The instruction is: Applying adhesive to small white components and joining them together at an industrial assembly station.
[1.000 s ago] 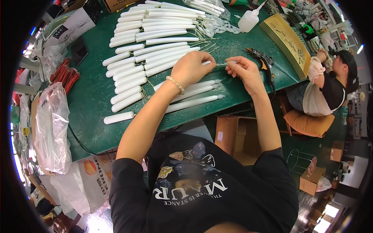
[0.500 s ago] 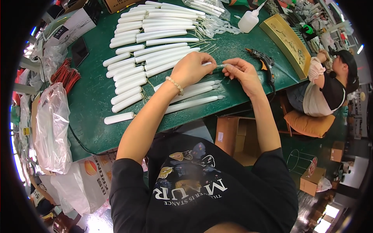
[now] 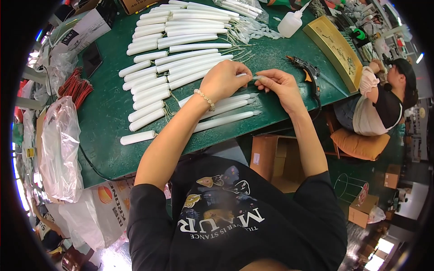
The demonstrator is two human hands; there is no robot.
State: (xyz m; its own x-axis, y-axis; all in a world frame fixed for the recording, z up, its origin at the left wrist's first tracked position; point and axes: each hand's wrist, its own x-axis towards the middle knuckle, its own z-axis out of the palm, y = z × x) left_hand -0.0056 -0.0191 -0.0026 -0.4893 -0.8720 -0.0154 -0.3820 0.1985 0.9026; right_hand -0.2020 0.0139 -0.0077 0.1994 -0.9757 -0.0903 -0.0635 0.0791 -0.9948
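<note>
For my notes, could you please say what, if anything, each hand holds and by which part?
The left hand pinches a white tube near its end; the right hand, a small pale piece, part unclear.

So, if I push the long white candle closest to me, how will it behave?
The candle would probably roll, since its body looks round. It's likely stiff, lying so straight. Its thin, pointed tip may be fragile.
</note>
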